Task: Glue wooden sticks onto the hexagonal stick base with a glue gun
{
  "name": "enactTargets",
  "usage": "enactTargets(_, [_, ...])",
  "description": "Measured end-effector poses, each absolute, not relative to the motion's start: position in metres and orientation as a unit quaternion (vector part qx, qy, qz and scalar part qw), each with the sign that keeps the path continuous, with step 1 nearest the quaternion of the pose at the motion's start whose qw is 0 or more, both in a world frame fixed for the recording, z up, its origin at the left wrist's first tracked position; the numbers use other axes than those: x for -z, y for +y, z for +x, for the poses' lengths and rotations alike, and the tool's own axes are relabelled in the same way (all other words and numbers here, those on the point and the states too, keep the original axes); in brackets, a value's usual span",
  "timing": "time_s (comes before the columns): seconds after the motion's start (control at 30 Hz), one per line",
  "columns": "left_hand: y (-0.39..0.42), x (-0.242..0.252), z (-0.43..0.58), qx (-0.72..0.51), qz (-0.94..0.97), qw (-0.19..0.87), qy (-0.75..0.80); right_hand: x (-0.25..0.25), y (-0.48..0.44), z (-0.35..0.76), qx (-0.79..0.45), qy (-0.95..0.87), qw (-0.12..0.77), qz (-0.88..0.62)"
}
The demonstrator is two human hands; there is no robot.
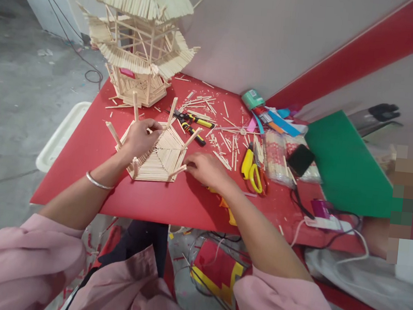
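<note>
Finding in head view: hexagonal wooden-stick platform on red counter, in front of tiered stick pagoda. Judging platform as laid, six corner posts as up; seeing no roof above them yet. Noting left hand over platform, curled near rear-right post, and right hand just beside right edge, near tip of front-right post. Unable to make out either grip, clamped or loose.
</note>
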State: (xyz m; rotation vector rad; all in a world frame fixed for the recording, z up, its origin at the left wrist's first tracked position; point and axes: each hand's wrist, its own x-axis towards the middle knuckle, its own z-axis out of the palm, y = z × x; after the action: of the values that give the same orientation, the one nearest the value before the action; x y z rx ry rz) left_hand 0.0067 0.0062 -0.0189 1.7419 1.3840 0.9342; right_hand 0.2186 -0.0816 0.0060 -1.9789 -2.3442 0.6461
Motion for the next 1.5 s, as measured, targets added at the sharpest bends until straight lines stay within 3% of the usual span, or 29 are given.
enactTargets(0.17, [0.008, 0.019, 0.004, -0.354, 0.679, 0.353, 0.538, -0.001, -0.085, 0.211, -0.194, -0.734, -0.022, -0.651])
enactTargets(0.37, [0.007, 0.014, 0.002, -0.274, 0.714, 0.422, 0.487, 0.002, -0.081, 0.208, -0.343, -0.653, 0.200, -0.645])
enactTargets(0.47, [0.008, 0.013, 0.001, -0.255, 0.723, 0.402, 0.502, 0.005, -0.074, 0.195, -0.394, -0.630, 0.252, -0.620])
enactTargets(0.73, [0.011, 0.018, -0.004, -0.216, 0.748, 0.374, 0.504, 0.023, -0.043, 0.175, -0.347, -0.641, 0.273, -0.628])
enactTargets(1.0, [0.010, 0.013, -0.008, -0.193, 0.763, 0.379, 0.486, 0.036, -0.040, 0.164, -0.390, -0.612, 0.320, -0.609])
enactTargets(1.33, [0.006, 0.011, -0.004, -0.174, 0.751, 0.346, 0.535, 0.022, -0.034, 0.159, -0.332, -0.647, 0.247, -0.640])
enactTargets(1.5, [0.005, 0.007, -0.003, -0.173, 0.746, 0.351, 0.539, 0.029, -0.037, 0.164, -0.371, -0.635, 0.275, -0.619])
